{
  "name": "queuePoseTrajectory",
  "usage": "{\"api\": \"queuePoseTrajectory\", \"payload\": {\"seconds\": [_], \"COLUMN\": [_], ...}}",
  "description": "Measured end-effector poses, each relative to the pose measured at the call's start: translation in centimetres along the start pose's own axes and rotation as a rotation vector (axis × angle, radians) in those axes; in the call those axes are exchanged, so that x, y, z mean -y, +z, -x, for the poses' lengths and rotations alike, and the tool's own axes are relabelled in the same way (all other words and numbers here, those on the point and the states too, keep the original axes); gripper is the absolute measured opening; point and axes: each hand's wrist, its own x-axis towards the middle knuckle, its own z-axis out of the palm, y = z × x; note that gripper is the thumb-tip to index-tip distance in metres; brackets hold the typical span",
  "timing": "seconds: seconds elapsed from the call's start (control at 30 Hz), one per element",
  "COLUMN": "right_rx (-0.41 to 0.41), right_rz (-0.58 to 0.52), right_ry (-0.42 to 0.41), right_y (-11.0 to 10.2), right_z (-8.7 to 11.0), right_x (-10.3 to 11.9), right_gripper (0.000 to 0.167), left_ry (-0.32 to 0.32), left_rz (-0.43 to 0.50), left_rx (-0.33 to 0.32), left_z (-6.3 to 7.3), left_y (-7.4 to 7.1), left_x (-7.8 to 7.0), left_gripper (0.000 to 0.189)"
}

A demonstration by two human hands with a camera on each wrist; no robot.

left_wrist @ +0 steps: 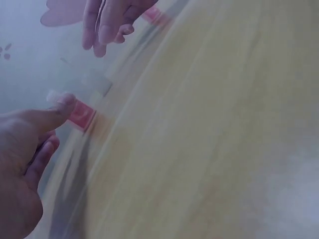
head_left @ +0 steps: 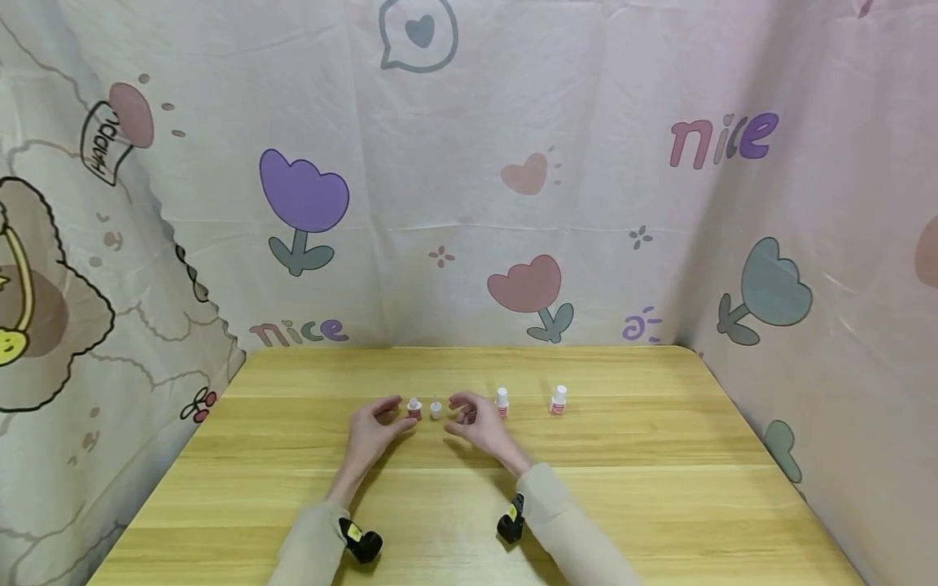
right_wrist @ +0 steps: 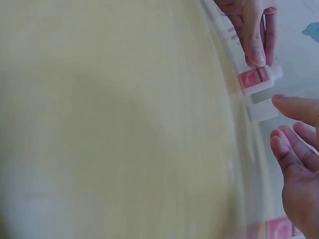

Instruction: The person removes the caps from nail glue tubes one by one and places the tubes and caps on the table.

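A printed cloth [head_left: 447, 106] is hanging behind a wood-grain table [head_left: 440, 521]. The left hand [head_left: 372, 427] and right hand [head_left: 479, 419] are showing thumbs and fingers apart. Between them, a pink-labelled bottle [head_left: 414, 412] is standing beside a smaller white cap [head_left: 436, 411]. Whether the left thumb is touching the bottle, I cannot tell.

Between the left hand [head_left: 372, 427] and right hand [head_left: 476, 419], an uncapped bottle [head_left: 414, 411] and a cap [head_left: 436, 411] leave only a narrow gap. A capped bottle [head_left: 501, 402] crowds the right hand; a wider lane reaches the last bottle [head_left: 558, 400]. Cloth [head_left: 440, 293] bounds the desk [head_left: 440, 513] behind; its front lies free between the sleeves [head_left: 311, 541].
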Motion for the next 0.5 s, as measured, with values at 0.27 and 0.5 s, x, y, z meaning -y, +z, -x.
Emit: {"api": "queuePoseTrajectory", "payload": {"seconds": [0.27,0.5], "right_rx": [-0.014,-0.081], "right_rz": [-0.038,-0.101], "right_ry": [-0.019,0.024], "right_y": [-2.4,-5.4], "right_z": [2.9,5.6], "right_x": [0.8,-0.1], "right_gripper": [0.048,0.04], "left_ry": [0.04,0.125], "left_rz": [-0.051,-0.045], "left_rx": [-0.18,-0.218], "left_z": [1.7,3.0], "left_y": [-0.4,0.5], "left_x": [-1.3,-2.6], "left_gripper": [0.046,0.032]}}
